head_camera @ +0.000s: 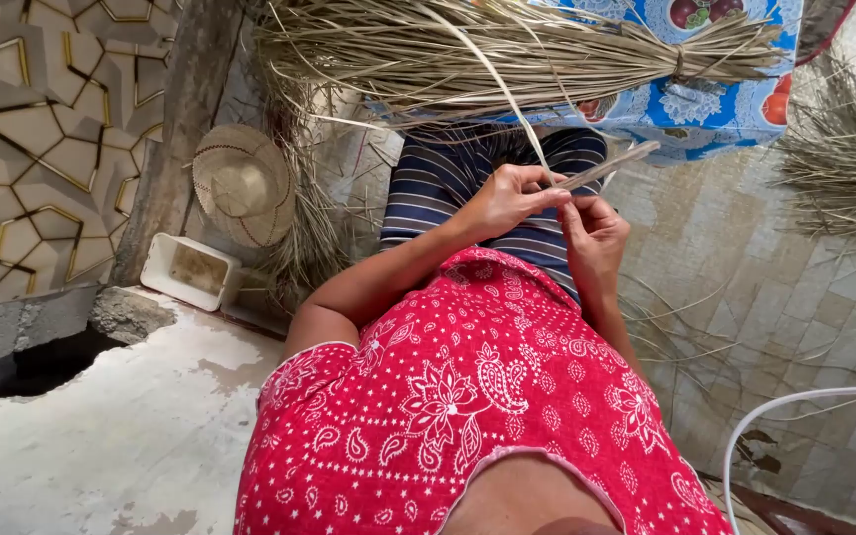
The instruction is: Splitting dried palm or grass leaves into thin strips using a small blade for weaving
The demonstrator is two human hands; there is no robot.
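Hands meet over the lap, just above the knees in dark blue striped cloth (448, 183), and both are busy with one long, pale, dried palm-leaf strip (507, 94). The left hand (512, 198) is curled nearly closed, thumb and fingertips pinching the strip where it comes down from the bundle. The right hand (594, 233) is also closed, holding a thin, flat grey blade or stick (611, 165) that angles up and away to the right (whether it is metal or wood is too small to tell). The strip rises from the pinch in a curve towards the big tied sheaf of dried straw-coloured palm fronds (527, 50), which lies across the table covered in blue fruit-patterned oilcloth (715, 114), along its near edge.

To do this step well, I judge the pinch should stay close to the tool's edge, so the leaf stays taut and splits evenly rather than tearing sideways; a slack strip would wander. Keeping the tool angled away from the left fingertips seems wise.

On the floor beside the left knee lie a round woven straw hat (243, 183) and a white rectangular plastic tub (190, 269).
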